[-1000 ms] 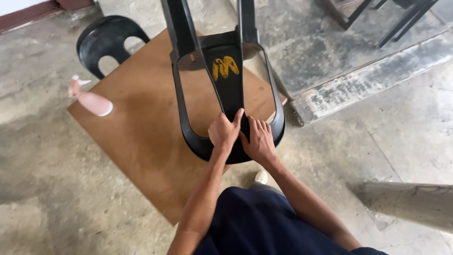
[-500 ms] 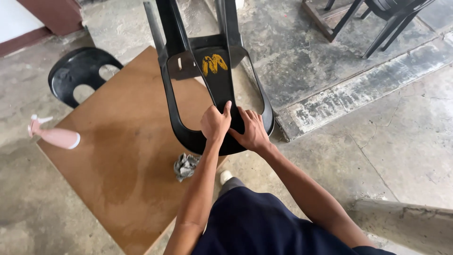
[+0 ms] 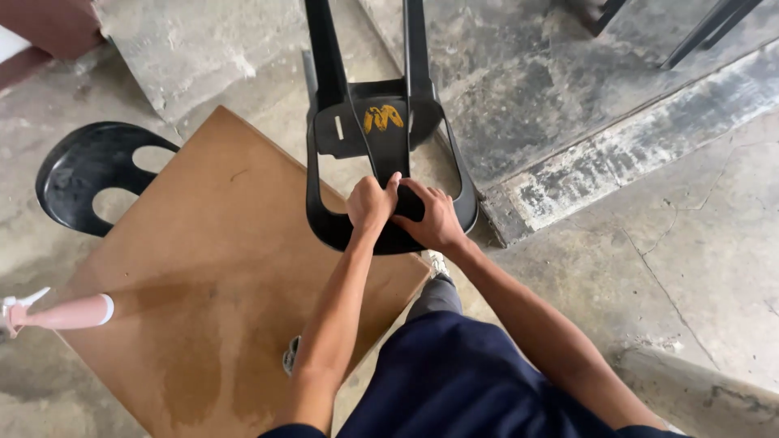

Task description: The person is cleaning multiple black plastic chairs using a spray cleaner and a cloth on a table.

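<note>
Fingers of the left hand point(image 3: 371, 203) and right hand point(image 3: 434, 217) clamp the lower curve of the black plastic chair frame point(image 3: 389, 146), centre frame, over the brown board point(image 3: 203, 284). Risk: one-ended grip, so the frame could twist or tip sideways.

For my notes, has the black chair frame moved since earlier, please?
Yes: the chair frame slid partly off the brown board toward the concrete step.

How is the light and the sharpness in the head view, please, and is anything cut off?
Head view: soft, even daylight with faint shadows; hands and black chair frame sharp; the brown board shows a darker stain; the pink bottle is cropped at the left edge.
</note>
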